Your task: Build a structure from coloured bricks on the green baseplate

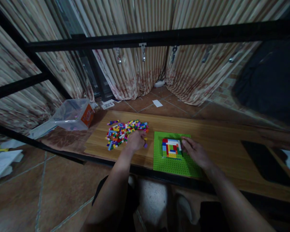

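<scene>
My left hand [136, 140] reaches over the right side of a pile of mixed toy building bricks [120, 131], its fingers curled down among a few loose pieces. Whatever lies between those fingertips is hidden. A green studded baseplate [169, 166] lies to the right of the pile. On it stands a low square structure of toy bricks [171, 149] in red, white, blue and yellow. At the structure's right edge, my right hand [192, 149] has its thumb and fingers pressed together, close to a white brick. I cannot make out anything in that pinch.
The wooden table [135, 158] carries a flat black object [265, 162] at its right. Left of the table is a clear plastic bin [73, 114] with an orange label. A black metal bar [159, 38] crosses above, before striped curtains [135, 71]. At the far right a person's dark clothing [270, 80] shows.
</scene>
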Tool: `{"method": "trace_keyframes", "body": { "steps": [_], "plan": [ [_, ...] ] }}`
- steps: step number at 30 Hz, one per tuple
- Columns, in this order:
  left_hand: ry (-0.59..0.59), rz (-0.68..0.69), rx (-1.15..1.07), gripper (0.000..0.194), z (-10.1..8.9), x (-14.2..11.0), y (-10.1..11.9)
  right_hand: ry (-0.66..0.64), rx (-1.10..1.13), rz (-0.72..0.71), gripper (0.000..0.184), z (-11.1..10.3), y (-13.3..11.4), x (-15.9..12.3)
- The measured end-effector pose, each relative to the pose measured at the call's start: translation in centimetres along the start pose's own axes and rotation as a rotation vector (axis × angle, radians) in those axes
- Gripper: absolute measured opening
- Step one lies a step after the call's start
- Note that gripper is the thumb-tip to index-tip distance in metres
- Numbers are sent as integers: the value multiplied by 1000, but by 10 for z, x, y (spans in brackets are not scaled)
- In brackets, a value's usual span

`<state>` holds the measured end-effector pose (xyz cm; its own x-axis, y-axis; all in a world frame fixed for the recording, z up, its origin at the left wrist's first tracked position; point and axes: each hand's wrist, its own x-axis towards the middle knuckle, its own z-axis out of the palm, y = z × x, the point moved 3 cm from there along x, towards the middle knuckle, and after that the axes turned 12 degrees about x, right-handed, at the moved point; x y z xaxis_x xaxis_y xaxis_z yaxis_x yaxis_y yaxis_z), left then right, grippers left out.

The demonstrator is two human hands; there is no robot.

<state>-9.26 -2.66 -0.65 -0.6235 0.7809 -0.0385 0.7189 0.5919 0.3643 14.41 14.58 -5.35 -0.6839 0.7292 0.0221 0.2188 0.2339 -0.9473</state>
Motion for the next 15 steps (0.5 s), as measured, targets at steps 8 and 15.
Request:
{"method": "trace_keyframes", "body": {
  "steps": [8, 15],
  "plan": [
    [-148, 265, 42, 23, -11, -17, 4, 4, -54, 30, 52, 3, -9, 0],
    [-131, 331, 105, 15, -6, -22, 16, 17, -32, 5, 49, 2, -12, 0]
  ]
}}
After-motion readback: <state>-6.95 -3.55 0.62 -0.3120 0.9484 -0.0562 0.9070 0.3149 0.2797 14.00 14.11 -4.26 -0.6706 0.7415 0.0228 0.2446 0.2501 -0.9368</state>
